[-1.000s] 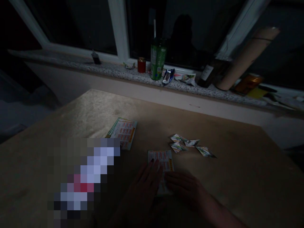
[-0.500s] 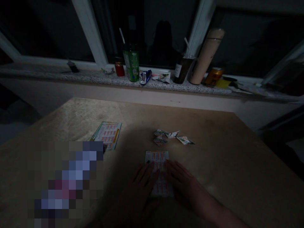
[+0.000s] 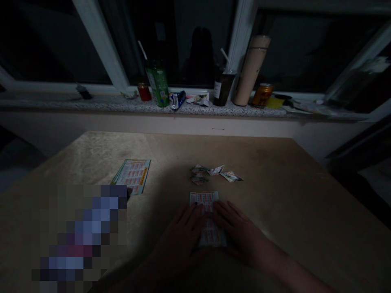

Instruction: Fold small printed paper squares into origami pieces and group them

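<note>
A small printed paper sheet (image 3: 207, 215) lies flat on the tan table (image 3: 275, 195) in front of me. My left hand (image 3: 183, 232) rests on its left edge with fingers stretched flat. My right hand (image 3: 238, 228) lies flat on its right edge, fingers apart. Just beyond the sheet sit several small folded paper pieces (image 3: 214, 173). A second printed sheet (image 3: 132, 175) lies further left on the table. The scene is dim.
A blurred-out patch (image 3: 81, 236) covers the table's near left. On the stone windowsill (image 3: 91, 103) stand a green bottle (image 3: 158, 83), a red jar (image 3: 143, 92), a dark bottle (image 3: 222, 87), a tall beige cylinder (image 3: 250, 71), an orange can (image 3: 262, 95) and wrappers.
The view swung right and levelled. Both hands shifted up the sheet, the right from its lower corner to flat on its right side beside the left.
</note>
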{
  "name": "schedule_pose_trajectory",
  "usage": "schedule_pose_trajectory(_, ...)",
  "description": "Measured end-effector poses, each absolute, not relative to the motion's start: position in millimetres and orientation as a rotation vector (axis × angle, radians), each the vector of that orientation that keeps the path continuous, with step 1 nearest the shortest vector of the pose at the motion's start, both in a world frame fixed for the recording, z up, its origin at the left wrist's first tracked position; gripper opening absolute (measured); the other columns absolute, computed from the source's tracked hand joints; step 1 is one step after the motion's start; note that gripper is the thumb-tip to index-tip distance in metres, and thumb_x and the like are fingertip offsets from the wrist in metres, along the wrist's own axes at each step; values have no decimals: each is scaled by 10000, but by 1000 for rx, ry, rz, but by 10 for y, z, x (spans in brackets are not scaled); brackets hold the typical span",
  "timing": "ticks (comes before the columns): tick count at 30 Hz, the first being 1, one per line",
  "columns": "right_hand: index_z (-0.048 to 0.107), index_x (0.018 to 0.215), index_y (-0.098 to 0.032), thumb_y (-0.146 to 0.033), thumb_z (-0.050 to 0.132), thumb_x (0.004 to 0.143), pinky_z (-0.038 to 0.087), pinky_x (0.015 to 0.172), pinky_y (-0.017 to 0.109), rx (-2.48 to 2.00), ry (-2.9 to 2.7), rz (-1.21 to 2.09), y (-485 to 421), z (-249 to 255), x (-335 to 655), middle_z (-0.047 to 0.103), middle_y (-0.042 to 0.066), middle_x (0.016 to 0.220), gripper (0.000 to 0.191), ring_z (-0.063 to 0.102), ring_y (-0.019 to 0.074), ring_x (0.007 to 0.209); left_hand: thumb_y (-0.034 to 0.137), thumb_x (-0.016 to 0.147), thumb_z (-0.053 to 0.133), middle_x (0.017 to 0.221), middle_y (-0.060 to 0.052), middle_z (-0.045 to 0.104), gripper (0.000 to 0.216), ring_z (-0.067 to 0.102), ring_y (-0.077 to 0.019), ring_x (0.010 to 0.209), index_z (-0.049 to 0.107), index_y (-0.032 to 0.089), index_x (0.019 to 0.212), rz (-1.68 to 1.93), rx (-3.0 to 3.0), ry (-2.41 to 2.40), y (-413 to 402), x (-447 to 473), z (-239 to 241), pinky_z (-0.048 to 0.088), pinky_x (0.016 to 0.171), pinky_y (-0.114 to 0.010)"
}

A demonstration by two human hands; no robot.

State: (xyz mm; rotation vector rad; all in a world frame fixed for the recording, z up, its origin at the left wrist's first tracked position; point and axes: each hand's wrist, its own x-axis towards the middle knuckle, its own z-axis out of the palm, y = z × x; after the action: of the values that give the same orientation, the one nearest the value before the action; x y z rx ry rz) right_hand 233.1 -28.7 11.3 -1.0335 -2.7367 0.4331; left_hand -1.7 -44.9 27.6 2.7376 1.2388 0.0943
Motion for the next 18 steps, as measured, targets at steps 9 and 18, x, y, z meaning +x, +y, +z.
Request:
schedule_pose_trajectory(9,311,1396,-204,-392,568,814,96,1118,475,-1001,-2790,556,-222,193,2333,257,99,1475,664,183,250,1361,537,839,473,1487,-87,238,743,206,-278,1350,188,198,1435,182,2644,1187,-380,-124,139,230,1084,-444)
schedule_pose_trajectory(18,399,1348,-195,-399,590,795,160,1103,488,-977,-2768,536,-244,281,2311,378,117,1416,619,273,264,1329,219,773,515,1485,-71,248,694,217,-242,1348,245,176,1411,-28,2665,1124,-351,-151,263,181,1102,-425)
